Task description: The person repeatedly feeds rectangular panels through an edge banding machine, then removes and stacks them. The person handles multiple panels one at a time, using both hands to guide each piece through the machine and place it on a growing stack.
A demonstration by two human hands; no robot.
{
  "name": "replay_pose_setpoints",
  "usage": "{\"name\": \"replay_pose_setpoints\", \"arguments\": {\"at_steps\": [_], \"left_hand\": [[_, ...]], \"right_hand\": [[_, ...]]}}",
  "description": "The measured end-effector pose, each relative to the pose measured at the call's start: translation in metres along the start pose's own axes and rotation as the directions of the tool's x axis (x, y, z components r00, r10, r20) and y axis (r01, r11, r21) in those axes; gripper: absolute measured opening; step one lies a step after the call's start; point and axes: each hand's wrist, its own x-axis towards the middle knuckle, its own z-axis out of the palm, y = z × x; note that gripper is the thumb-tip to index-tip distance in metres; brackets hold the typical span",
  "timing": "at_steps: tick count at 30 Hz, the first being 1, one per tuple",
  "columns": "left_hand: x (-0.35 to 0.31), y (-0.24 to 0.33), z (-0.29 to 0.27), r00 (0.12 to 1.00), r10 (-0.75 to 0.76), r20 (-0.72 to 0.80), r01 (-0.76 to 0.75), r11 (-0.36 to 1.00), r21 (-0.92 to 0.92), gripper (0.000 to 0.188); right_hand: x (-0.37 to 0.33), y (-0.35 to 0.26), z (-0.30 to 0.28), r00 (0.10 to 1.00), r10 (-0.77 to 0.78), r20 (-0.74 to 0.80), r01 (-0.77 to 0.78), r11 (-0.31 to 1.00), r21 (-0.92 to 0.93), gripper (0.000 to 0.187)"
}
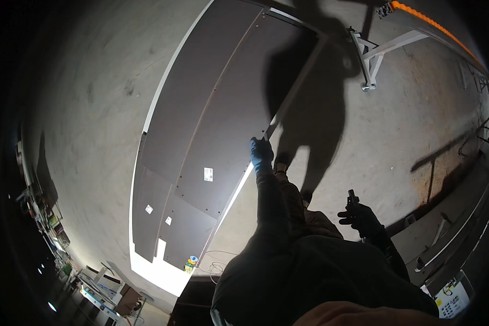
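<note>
My left hand [261,152], in a blue glove, is at the right-hand edge of a long dark panel assembly [223,141]. Its fingers look curled closed; whether they grip the edge or a small object I cannot make out. Out to the right, away from the panels, my right hand [364,219] wears a dark glove and is closed around a dark handheld tool [352,196]. Only the tool's short blunt end shows above the fingers. Small fasteners or holes run along the panel seams, and a white label [208,174] sits on one panel.
A grey metal stand [370,57] on a small foot is at the upper right, near an orange coiled hose [434,22]. Thin cable [216,267] lies beside a yellow-and-blue container [190,263] at the assembly's near end. A cluttered bench [100,290] stands at lower left.
</note>
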Motion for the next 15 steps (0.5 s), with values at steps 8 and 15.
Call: {"name": "replay_pose_setpoints", "arguments": {"at_steps": [8, 15], "left_hand": [[0.014, -0.023, -0.006, 0.984, 0.178, -0.026, -0.179, 0.984, -0.026, 0.012], [0.076, -0.006, -0.033, 0.983, -0.017, 0.181, 0.152, 0.626, -0.765, 0.054]], "right_hand": [[0.01, 0.027, 0.008, 0.997, -0.076, 0.012, 0.074, 0.991, 0.115, 0.015], [0.027, 0.061, 0.023, 0.969, -0.246, -0.026, 0.24, 0.961, -0.141, 0.028]]}}
